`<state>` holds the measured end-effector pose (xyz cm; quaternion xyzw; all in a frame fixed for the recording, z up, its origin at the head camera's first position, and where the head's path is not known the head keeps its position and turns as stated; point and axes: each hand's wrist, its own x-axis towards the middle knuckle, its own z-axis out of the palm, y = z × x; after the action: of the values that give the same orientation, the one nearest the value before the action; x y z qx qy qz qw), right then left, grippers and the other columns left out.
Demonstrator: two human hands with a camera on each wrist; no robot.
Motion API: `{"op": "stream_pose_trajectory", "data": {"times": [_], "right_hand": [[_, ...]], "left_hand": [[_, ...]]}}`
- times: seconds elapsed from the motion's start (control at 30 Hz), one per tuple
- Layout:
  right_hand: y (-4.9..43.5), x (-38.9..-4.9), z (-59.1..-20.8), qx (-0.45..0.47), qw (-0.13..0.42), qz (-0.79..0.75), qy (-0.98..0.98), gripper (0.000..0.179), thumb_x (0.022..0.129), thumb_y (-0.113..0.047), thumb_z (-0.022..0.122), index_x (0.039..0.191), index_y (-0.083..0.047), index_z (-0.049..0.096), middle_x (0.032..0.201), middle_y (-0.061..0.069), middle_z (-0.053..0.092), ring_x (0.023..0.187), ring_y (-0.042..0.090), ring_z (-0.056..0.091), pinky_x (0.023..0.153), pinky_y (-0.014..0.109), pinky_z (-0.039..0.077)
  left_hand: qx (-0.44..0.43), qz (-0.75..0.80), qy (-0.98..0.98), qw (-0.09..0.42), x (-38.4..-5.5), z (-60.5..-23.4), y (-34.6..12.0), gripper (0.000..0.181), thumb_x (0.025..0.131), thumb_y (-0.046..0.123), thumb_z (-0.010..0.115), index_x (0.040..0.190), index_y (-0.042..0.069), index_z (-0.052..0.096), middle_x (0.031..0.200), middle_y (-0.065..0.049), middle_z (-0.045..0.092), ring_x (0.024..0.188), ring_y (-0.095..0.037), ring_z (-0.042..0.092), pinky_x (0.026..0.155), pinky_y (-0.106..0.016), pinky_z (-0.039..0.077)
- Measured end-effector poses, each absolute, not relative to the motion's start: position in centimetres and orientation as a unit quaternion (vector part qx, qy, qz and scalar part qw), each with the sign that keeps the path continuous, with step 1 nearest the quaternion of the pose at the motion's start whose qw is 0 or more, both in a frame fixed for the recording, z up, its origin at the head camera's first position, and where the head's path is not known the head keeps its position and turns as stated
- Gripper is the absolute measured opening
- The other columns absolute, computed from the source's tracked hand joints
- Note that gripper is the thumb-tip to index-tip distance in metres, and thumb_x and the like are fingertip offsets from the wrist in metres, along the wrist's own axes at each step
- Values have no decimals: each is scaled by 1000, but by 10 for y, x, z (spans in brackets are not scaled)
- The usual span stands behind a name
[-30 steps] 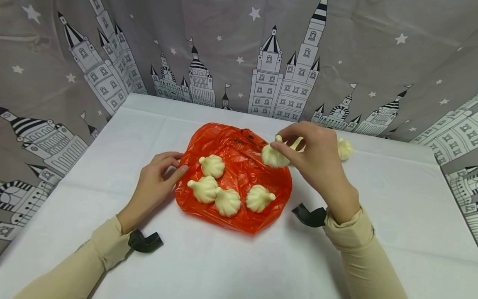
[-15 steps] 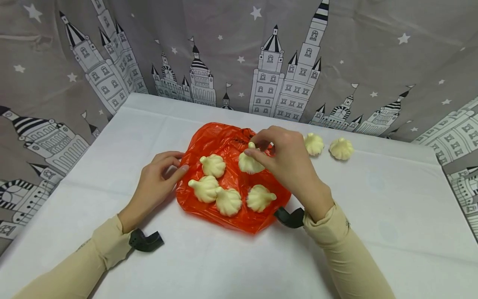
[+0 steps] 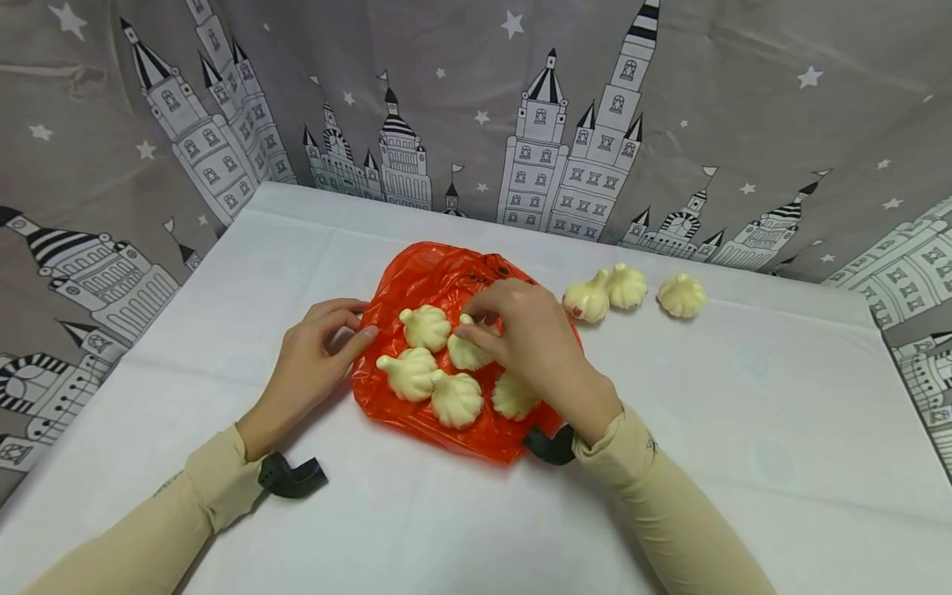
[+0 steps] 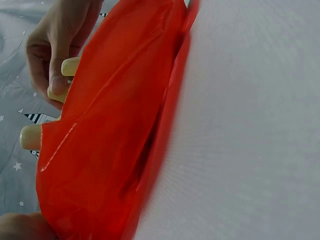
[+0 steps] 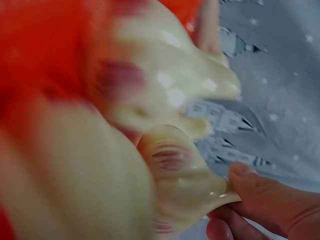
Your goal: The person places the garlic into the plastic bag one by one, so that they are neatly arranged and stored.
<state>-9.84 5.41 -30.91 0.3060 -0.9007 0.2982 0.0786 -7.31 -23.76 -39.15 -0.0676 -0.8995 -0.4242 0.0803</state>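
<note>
My right hand (image 3: 539,347) pinches a garlic bulb (image 3: 467,354) by its stem, low over the red plastic bag (image 3: 416,281). In the right wrist view the thumb and fingers close on the stem of that pale, purple-streaked garlic bulb (image 5: 177,175). On the bag sit several other bulbs, among them a garlic bulb (image 3: 426,328) just left of the held one and a garlic bulb (image 3: 456,401) below it. My left hand (image 3: 316,355) holds the bag's left edge, thumb on top. The raised red bag (image 4: 110,115) hides most of the bulbs in the left wrist view.
To the right of the bag, near the table's back edge, are three more bulbs: a garlic bulb (image 3: 586,299), a garlic bulb (image 3: 627,286) and a garlic bulb (image 3: 681,296). Behind the white table (image 3: 744,463) hangs a grey castle-print curtain (image 3: 461,49).
The right hand has carried its garlic bulb left and down, from over the bag's right edge to among the other bulbs. The left hand stays at the bag's edge.
</note>
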Motion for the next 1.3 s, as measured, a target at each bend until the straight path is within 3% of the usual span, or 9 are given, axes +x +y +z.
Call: {"op": "stream_pose_trajectory", "data": {"times": [0.2,0.43,0.67,1.0,1.3], "right_hand": [[45,-97,-318,316,79,244,-913,15,89,-24,86,98,-13,82,85,0,72,79,17,65,70,32,55],[43,-96,-320,325,58,218,-918,18,91,-25,85,104,-13,82,98,1,77,96,20,69,80,38,61],[46,-94,-315,315,66,234,-918,19,90,-28,86,100,-13,81,91,0,75,85,18,65,71,34,56],[65,-91,-296,290,52,265,-918,21,91,-21,85,109,-9,81,102,3,79,98,20,73,86,36,60],[67,-97,-301,300,-20,251,-920,28,94,-23,82,116,-7,79,111,6,79,107,23,72,95,40,59]], "left_hand": [[-70,-424,-900,79,-74,-390,-237,21,102,30,71,91,12,69,136,-6,67,137,-27,55,111,-55,49],[-71,-423,-900,78,-74,-390,-236,21,102,30,71,91,12,69,136,-7,67,137,-28,55,111,-57,49],[-68,-421,-901,77,-74,-390,-236,22,102,31,71,92,12,69,137,-7,66,137,-27,55,112,-57,49],[-66,-423,-901,73,-73,-391,-236,22,102,32,71,92,12,68,137,-6,66,137,-26,55,111,-56,50],[-62,-420,-902,72,-73,-392,-237,22,102,31,71,92,12,69,138,-7,66,138,-28,54,112,-58,49]]}}
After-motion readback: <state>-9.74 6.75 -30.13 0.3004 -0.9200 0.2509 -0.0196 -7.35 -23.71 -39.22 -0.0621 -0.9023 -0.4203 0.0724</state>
